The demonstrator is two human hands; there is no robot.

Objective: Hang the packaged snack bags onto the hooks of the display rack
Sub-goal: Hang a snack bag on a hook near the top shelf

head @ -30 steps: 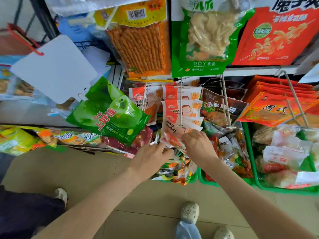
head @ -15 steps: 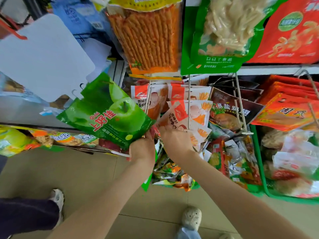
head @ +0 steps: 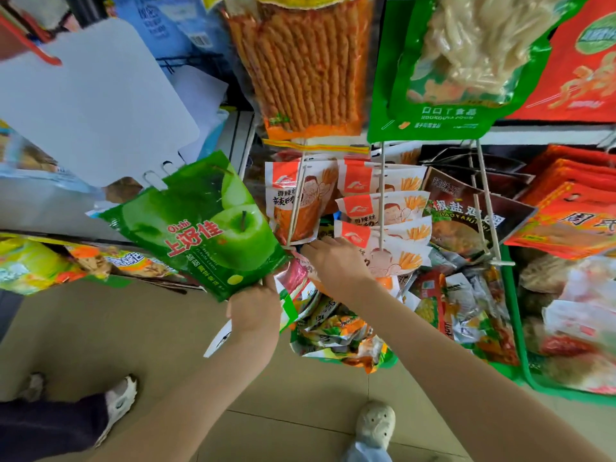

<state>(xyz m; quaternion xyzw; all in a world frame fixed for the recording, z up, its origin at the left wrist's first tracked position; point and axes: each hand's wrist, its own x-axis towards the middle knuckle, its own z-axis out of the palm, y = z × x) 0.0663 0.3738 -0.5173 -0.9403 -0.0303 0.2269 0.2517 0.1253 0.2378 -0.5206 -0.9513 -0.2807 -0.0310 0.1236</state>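
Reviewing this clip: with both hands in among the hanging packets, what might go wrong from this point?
1. The left hand pinches only the bottom edge of the green apple candy bag, which hangs tilted; a tug may slip it off its hook.
2. The right hand pushes under the white-and-orange snack packets stacked on a thin hook rod; the front ones may slide off into the loose packets below.

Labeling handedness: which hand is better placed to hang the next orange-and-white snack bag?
Right, probably. The right hand is at the orange-and-white snack bags on their hook; the left hand holds the green apple bag.
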